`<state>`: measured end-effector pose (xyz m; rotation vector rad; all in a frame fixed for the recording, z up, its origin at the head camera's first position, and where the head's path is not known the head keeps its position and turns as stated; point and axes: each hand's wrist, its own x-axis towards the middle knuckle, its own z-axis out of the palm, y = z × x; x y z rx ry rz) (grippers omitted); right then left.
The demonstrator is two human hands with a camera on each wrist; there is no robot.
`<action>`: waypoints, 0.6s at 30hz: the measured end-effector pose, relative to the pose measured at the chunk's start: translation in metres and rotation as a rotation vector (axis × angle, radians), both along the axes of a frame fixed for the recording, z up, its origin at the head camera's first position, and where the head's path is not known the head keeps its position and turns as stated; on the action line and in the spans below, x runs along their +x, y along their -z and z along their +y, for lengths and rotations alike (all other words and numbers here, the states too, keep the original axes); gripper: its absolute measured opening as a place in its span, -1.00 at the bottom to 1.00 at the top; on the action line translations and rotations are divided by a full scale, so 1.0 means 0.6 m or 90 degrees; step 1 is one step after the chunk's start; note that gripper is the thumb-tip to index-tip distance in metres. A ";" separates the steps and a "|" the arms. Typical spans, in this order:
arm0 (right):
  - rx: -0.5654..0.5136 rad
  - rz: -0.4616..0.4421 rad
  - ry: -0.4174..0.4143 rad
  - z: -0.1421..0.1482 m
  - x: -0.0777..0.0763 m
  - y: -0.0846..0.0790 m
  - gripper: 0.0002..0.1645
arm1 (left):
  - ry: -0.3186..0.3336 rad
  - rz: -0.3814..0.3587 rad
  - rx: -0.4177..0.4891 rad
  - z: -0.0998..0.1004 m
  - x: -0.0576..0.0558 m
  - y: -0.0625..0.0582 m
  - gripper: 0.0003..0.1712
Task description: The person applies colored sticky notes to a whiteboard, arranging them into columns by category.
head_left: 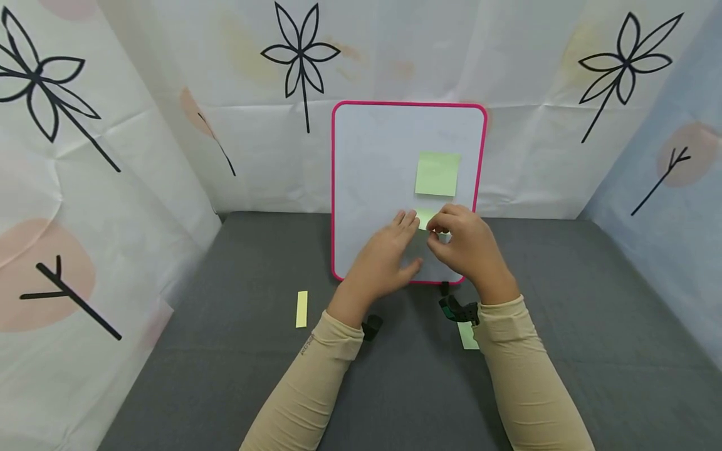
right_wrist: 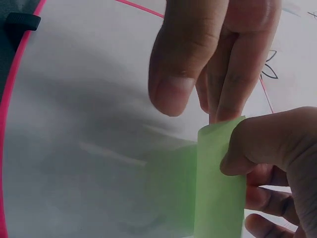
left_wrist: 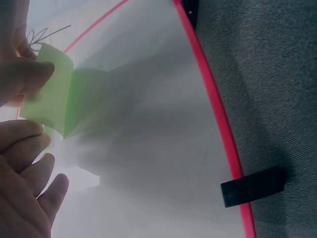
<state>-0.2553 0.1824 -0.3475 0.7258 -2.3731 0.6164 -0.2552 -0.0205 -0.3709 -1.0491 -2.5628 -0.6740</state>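
1. The fingers (head_left: 403, 228) of the left hand (head_left: 381, 258) were straight, thumb spread apart, their tips at the left edge of a pale green square paper note (head_left: 425, 218). The right hand (head_left: 469, 243) pinched that same note, its thumb lying across the face of the paper.
2. Far left, a white cloth backdrop (head_left: 163, 81) bore black line-drawn flowers and pale peach patches.
3. Next, a narrow yellow paper strip (head_left: 301, 309) lay on the dark grey cloth-covered table (head_left: 225, 376), just left of the left wrist.
4. A beige sleeve (head_left: 304, 388) covered the left forearm.
5. In the middle stood a white rectangular board (head_left: 366, 169) with a bright pink rim, its lower part behind both hands. The left wrist view showed a black clip (left_wrist: 252, 187) on its bottom edge.
6. The pinched note was low on the board's right half; both wrist views showed it bent and partly raised from the white surface. Directly above, apart from it, a second pale green square note (head_left: 437, 174) lay flat on the board.
7. Farther right, a pale green paper piece (head_left: 467, 336) lay on the table, partly hidden by the right sleeve (head_left: 536, 369).
8. Far right hung a light blue cloth (head_left: 665, 250).
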 end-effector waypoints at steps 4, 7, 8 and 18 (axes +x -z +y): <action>0.018 -0.053 0.007 0.000 -0.001 0.002 -0.88 | -0.008 -0.013 -0.014 0.000 0.000 0.003 -0.16; 0.043 -0.117 0.008 0.001 -0.002 0.002 -0.87 | -0.011 -0.017 -0.018 0.000 -0.001 0.005 -0.15; 0.053 -0.146 0.008 0.002 -0.002 0.002 -0.87 | -0.011 -0.017 -0.021 0.000 -0.001 0.006 -0.15; 0.109 -0.325 -0.015 0.006 -0.008 0.007 -0.76 | -0.022 0.003 -0.054 0.011 -0.002 0.015 -0.13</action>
